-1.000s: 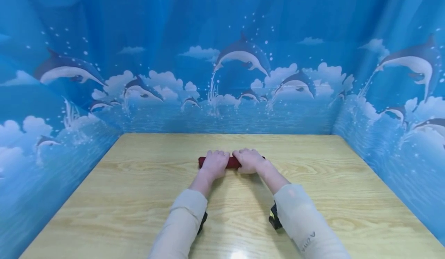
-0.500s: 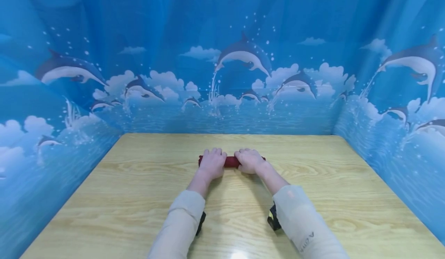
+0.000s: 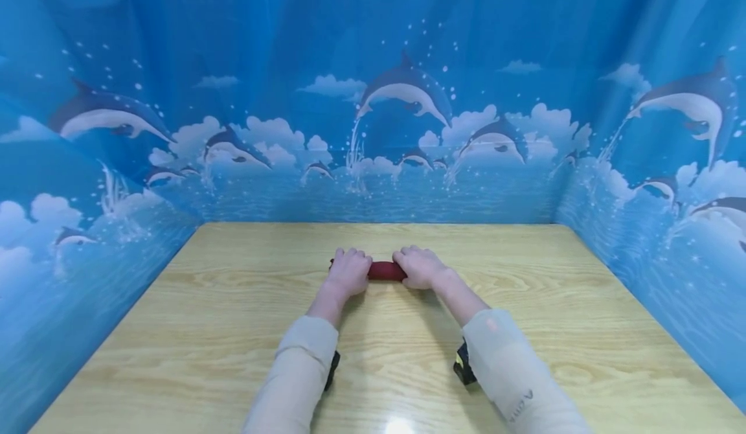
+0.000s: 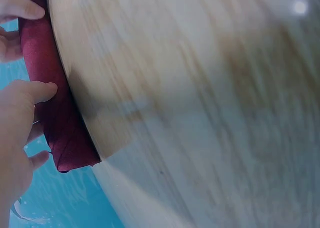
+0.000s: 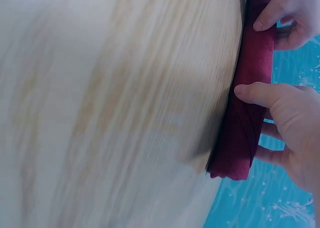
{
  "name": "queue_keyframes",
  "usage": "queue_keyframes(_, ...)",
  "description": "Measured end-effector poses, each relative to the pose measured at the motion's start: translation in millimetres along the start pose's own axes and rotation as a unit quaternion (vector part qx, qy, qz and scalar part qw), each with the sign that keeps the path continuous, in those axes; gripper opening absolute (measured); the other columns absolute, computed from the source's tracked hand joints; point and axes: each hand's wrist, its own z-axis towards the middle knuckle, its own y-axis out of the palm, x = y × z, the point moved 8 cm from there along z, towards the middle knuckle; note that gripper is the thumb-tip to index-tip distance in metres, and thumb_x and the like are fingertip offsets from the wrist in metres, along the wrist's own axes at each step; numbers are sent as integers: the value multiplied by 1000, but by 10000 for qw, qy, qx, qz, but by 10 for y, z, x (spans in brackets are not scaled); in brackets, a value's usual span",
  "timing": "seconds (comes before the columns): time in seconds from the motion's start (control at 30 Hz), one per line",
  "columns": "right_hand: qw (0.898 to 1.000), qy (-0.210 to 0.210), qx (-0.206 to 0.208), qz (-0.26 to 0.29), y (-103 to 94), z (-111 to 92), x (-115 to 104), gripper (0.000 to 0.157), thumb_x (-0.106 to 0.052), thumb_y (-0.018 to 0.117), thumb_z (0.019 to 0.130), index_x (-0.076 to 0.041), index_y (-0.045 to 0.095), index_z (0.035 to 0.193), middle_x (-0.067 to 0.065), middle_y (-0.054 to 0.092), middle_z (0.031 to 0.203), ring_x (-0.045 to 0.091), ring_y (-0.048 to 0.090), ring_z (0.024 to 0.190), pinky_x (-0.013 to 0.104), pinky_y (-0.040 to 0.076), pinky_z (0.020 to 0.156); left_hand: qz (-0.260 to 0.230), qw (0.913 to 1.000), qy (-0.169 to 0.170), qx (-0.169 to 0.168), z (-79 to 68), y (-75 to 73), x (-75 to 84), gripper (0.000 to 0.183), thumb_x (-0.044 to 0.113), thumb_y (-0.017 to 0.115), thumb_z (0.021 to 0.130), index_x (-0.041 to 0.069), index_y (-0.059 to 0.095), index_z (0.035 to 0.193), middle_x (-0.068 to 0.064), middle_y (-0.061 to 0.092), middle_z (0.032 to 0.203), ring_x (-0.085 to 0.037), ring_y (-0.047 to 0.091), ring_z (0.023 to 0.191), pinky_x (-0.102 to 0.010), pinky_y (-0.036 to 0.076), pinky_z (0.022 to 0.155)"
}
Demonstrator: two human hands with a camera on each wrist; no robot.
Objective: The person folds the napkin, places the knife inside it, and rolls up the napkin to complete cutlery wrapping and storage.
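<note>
A dark red rolled-up cloth (image 3: 383, 271) lies crosswise on the table, toward its far side. My left hand (image 3: 350, 272) grips the roll near its left end, thumb on the near side and fingers over the top. Near the other end my right hand (image 3: 421, 267) holds it the same way. A short stretch of the roll shows between the hands. In the left wrist view the cloth (image 4: 60, 112) ends in a layered, folded edge just past the left hand (image 4: 20, 118). The right wrist view shows the roll's other end (image 5: 232, 168) beyond the right thumb.
The light wood-grain table (image 3: 233, 330) spreads around the roll on all sides. A blue curtain (image 3: 280, 188) printed with dolphins encloses its back and both sides. Small black devices, such as the one under the right sleeve (image 3: 464, 364), sit at the wrists.
My left hand has slid left along the roll toward its left end, so more cloth shows between the hands. The right hand has stayed nearly in place.
</note>
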Motion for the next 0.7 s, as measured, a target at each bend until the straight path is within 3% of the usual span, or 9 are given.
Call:
queue_keyframes(0.2, 9993, 69, 45, -371, -37, -96, 60, 31, -22, 69, 81, -10, 59, 108, 9, 55, 102, 27, 52, 95, 44, 46, 76, 55, 10000, 21, 62, 12, -2, -17, 20, 17, 63, 83, 10, 69, 100, -5, 54, 96, -23, 47, 95, -44, 37, 88)
queue_keyframes(0.5, 9995, -83, -45, -313, -32, -81, 54, 27, -21, 68, 82, -9, 61, 105, 8, 60, 96, 26, 56, 91, 42, 46, 77, -111, 9995, 228, 212, -20, -42, -49, 33, 24, 65, 83, 8, 60, 111, -8, 61, 105, -25, 53, 102, -47, 35, 94)
queue_keyframes(0.7, 9993, -366, -113, -19, -40, -70, 49, 27, -19, 65, 83, -8, 62, 107, 7, 61, 94, 23, 58, 88, 39, 46, 79, -126, 9987, 411, 288, -32, -73, -103, 34, 30, 64, 84, 9, 61, 109, -7, 62, 105, -26, 54, 103, -50, 33, 97)
